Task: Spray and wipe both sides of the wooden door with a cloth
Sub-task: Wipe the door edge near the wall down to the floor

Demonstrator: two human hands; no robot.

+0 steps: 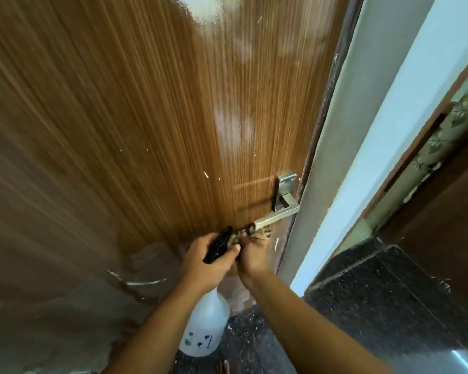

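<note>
Left hand (210, 256) grips the black trigger head (219, 247) of a spray bottle (206, 327), fingers curled round it, thumb on the right side; the white translucent bottle body hangs below the wrist, small dark marks printed on its lower part. Right hand (253, 256) is just beside the left, touching it, fingers bunched round a patterned cloth (250, 234) that sits at the free end of the door handle (277, 215); how much cloth is inside the fist can't be told. Wooden door (146, 117) fills the left and centre of the view: brown vertical-grain laminate, glossy, light glare patches in the upper middle, a few white flecks mid-height. Lower part of the door looks duller and worn, with pale scuff lines at lower left. Handle is a square-section metal lever on a rectangular backplate (287, 182), near the door's right edge. Right of the door edge: a pale grey-white frame strip (362, 130), then a light blue wall strip (405, 117), then a second dark brown panel (443, 211) at far right. Dark speckled stone floor (362, 300) below, with a raised step.
</note>
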